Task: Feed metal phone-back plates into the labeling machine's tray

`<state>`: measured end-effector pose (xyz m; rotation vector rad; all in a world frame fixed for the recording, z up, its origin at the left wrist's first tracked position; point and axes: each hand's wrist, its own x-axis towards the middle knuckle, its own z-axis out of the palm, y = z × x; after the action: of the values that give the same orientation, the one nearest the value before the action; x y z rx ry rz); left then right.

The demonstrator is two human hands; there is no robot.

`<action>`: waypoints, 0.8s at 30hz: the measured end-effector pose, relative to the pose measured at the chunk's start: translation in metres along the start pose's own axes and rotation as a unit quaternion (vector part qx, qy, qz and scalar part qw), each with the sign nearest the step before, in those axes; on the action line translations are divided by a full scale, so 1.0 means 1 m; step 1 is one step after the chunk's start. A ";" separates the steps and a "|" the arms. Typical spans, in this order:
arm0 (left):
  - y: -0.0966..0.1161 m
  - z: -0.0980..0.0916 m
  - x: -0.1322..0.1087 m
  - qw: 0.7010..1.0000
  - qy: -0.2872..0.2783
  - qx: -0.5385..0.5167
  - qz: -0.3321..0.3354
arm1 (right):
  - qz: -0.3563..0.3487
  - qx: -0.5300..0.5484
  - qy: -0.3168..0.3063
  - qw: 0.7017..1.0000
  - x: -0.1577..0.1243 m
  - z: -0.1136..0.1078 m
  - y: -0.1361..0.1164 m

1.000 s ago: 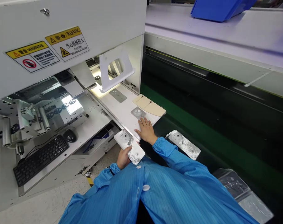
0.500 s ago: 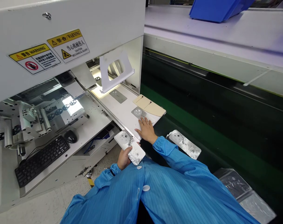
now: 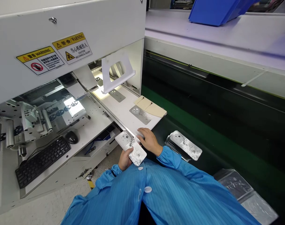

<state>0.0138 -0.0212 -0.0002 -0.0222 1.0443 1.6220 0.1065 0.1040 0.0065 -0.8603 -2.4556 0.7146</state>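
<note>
My left hand [image 3: 125, 160] is closed on a patterned phone back panel [image 3: 135, 151], silver-white with round camera holes, held tilted before my chest; whether more lie under it I cannot tell. My right hand [image 3: 150, 142] is open, palm down, at the near edge of the white feed plate [image 3: 123, 115], its fingertips close to the held panel. On that plate a grey phone back panel [image 3: 139, 115] lies beyond my right hand, with another panel [image 3: 117, 95] farther in. A third panel [image 3: 99, 81] lies in the lit opening.
A stack of panels [image 3: 186, 146] sits on the dark green belt [image 3: 210, 125] to my right, with clear plastic bags [image 3: 238, 187] nearer me. A beige sheet [image 3: 151, 105] borders the plate. A white bracket [image 3: 119, 72] overhangs it. Keyboard [image 3: 42, 161] and mouse [image 3: 71, 137] are left.
My right hand has drawn back towards me off the panel on the plate, which now shows whole. The panels on the plate have shifted slightly inward. My left hand stays put.
</note>
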 end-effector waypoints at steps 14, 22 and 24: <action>0.000 0.007 -0.012 0.999 -0.044 0.017 -0.016 | 0.063 -0.194 -0.086 0.975 0.020 0.000 0.044; 0.003 0.004 -0.016 0.999 -0.039 0.017 -0.017 | 0.050 -0.214 -0.097 0.971 0.034 0.008 0.043; 0.003 0.002 -0.016 0.999 -0.041 0.019 -0.012 | 0.052 -0.215 -0.099 0.970 0.036 0.008 0.042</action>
<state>0.0182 -0.0323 0.0118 0.0562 1.0090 1.5678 0.0951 0.1542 -0.0163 -1.1297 -2.8168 0.3126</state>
